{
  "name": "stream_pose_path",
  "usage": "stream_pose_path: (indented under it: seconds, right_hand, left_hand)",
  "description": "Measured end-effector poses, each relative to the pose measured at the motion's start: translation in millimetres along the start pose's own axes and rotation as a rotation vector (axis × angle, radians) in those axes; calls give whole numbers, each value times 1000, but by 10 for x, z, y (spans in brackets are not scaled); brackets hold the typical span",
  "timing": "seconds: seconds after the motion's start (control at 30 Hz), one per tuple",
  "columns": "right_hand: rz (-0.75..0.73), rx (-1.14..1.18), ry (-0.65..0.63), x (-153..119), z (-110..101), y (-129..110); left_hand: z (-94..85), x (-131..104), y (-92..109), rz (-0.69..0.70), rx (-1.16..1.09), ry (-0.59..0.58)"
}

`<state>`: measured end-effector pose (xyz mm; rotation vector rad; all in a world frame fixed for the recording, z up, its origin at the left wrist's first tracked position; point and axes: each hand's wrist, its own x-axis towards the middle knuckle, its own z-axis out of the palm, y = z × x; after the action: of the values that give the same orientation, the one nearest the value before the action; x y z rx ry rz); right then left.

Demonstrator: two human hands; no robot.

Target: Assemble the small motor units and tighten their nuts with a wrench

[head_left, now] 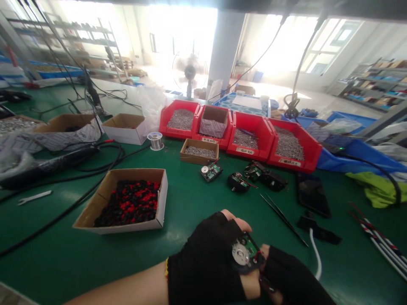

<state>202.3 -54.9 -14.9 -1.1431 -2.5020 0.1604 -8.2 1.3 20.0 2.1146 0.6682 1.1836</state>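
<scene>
left hand (pixel 206 258) and right hand (pixel 286 275), both gloved, pinch a small motor circuit board (pixel 245 253) between them, low over the green mat. risk: its thin red wires may snag or tear. beyond the grip: tweezers (pixel 281 217), more boards (pixel 211 171), red screw bins (pixel 251 137).

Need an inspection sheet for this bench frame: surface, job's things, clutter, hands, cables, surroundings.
Surface: green mat, bare in the middle.
Job's things: small motor-and-circuit-board module held between both hands; three similar modules lie on the mat beyond it.
Clutter: cardboard box of red and black parts, four red bins of small metal parts, solder spool, tweezers, wrench, dark phone.
Hands: left hand and right hand, in black fingerless gloves, both grip the module.
Cables: black leads cross the left side; white cable near the right hand.
Surroundings: fan, pillar, shelving, bright windows.
</scene>
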Motion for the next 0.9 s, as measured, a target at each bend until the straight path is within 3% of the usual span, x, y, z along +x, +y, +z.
stream_pose_path:
  seconds: [0.2, 0.3, 0.43, 0.5, 0.6, 0.73, 0.83, 0.9]
  right_hand:
    - [-83, -181, 292, 62, -9, -102]
    - [-112, -289, 221, 32, -17, -107]
    - [-67, -300, 134, -63, 28, -59]
    - [-19, -183, 109, -75, 37, -63]
    - [175, 93, 76, -13, -9, -141]
    - [349, 391, 174, 123, -98, -271]
    - [282, 231, 178, 141, -104, -246]
    - [105, -33, 150, 91, -83, -166]
  left_hand:
    - [60, -40, -58, 20, 34, -18]
    - [65, -47, -57, -14, 39, -63]
    - [45, -48, 45, -40, 110, 0]
    - [51, -52, 97, -46, 161, 81]
    - [101, -59, 102, -39, 174, 181]
    - [180, -39, 34, -68, 66, 179]
    - [156, -17, 66, -121, 90, 192]
    - [99, -13, 120, -86, 122, 197]
